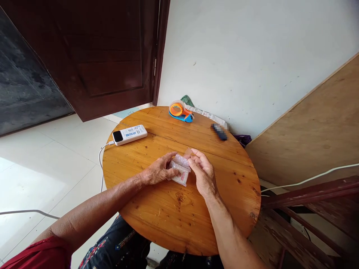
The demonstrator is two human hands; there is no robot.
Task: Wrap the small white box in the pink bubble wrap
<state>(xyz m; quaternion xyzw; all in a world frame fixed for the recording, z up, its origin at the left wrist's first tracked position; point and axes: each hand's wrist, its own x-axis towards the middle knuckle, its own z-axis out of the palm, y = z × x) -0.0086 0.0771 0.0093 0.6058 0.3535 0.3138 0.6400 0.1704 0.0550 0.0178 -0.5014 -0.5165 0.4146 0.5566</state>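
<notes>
A small flat packet [181,178] in clear bubble wrap [181,160] lies on the round wooden table, with red print showing through the wrap. My left hand [160,170] grips its left side, thumb over the top and fingers along the far edge. My right hand [204,172] is at the packet's right edge, thumb against the bubble wrap. Its fingertips pinch a see-through brownish strip of tape [187,152] standing up at the far side. Part of the wrap is hidden behind the fingers.
On the wooden table [179,216] stand a white power bank [131,134] with a cable [101,164], an orange and blue tape dispenser [181,112] and a blurred dark object [219,132]. A dark red door [109,56] is at the back left, wooden stairs [314,224] at the right.
</notes>
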